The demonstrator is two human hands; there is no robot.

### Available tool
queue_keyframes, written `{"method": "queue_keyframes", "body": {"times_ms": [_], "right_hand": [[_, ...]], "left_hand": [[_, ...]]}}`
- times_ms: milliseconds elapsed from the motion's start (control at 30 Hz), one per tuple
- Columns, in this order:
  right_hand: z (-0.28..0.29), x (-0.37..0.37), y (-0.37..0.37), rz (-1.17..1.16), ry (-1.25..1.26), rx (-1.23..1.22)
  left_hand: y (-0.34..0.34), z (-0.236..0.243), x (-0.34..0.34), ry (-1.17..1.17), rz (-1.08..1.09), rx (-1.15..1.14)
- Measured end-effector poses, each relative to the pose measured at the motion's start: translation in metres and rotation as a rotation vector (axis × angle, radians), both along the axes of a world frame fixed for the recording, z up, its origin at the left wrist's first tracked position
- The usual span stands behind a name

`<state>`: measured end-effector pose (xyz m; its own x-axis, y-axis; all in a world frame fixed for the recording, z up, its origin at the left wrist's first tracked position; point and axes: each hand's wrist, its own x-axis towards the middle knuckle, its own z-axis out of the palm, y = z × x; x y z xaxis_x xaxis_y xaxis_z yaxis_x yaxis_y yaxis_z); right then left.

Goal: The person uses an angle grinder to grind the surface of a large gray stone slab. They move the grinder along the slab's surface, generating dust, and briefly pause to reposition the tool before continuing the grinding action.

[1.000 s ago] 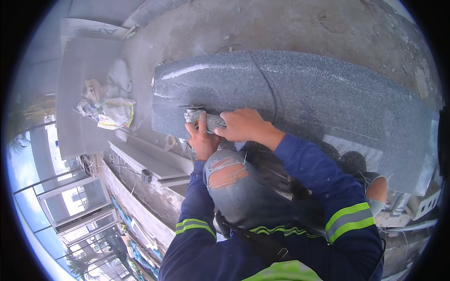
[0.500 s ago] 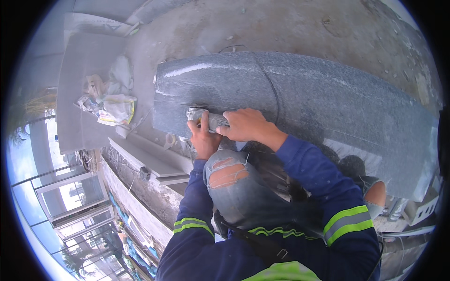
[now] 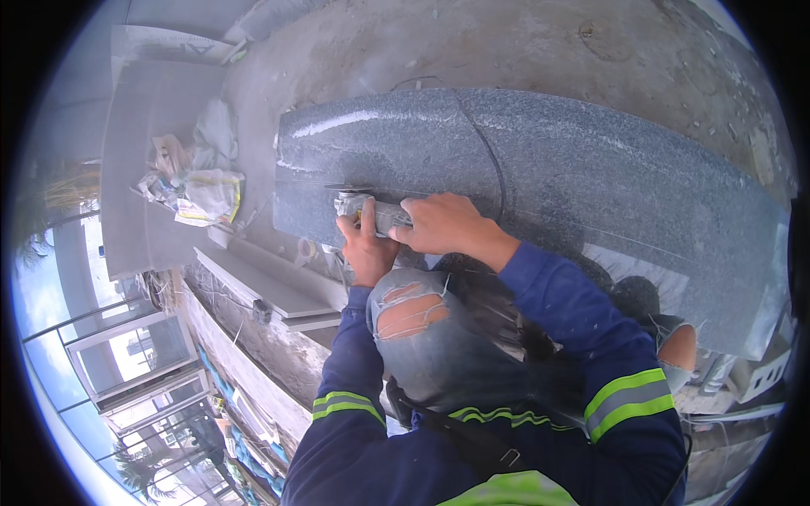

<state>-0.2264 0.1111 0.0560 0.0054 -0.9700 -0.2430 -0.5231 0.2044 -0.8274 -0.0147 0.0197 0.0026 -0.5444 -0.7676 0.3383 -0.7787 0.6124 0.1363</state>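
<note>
A dusty angle grinder [image 3: 384, 218] lies across my two hands, low over a long grey stone slab [image 3: 582, 169]. Its thin cutting disc [image 3: 348, 186] stands on edge at a pale straight line scored along the slab. My left hand [image 3: 369, 250] is closed round the grinder's head end from the near side. From the right, my right hand [image 3: 445, 224] wraps the grinder's body. White dust streaks the slab's far edge. Whether the disc enters the stone is too small to tell.
A black cable [image 3: 487, 148] runs across the slab. At left, crumpled bags [image 3: 209, 196] lie on a grey board [image 3: 139, 228]. Stacked pale stone strips [image 3: 270, 282] are left of my knee [image 3: 411, 312]. Beyond the slab stretches a dusty floor [image 3: 515, 46] with small rubble.
The disc now shows more plainly above the grinder's head. My hands and the grinder have barely shifted, and both keep their hold.
</note>
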Motion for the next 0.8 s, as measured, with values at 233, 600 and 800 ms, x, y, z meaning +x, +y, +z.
{"method": "queue_keyframes", "body": {"times_ms": [233, 600, 800], "right_hand": [[0.006, -0.007, 0.016, 0.020, 0.001, 0.037], [0.005, -0.004, 0.010, 0.006, 0.004, 0.024], [0.010, -0.012, 0.022, 0.013, 0.020, 0.040]], "left_hand": [[0.013, 0.003, 0.000, -0.010, -0.027, -0.004], [0.003, 0.001, 0.001, -0.009, -0.046, 0.004], [0.014, -0.003, -0.001, 0.021, -0.062, -0.025]]}}
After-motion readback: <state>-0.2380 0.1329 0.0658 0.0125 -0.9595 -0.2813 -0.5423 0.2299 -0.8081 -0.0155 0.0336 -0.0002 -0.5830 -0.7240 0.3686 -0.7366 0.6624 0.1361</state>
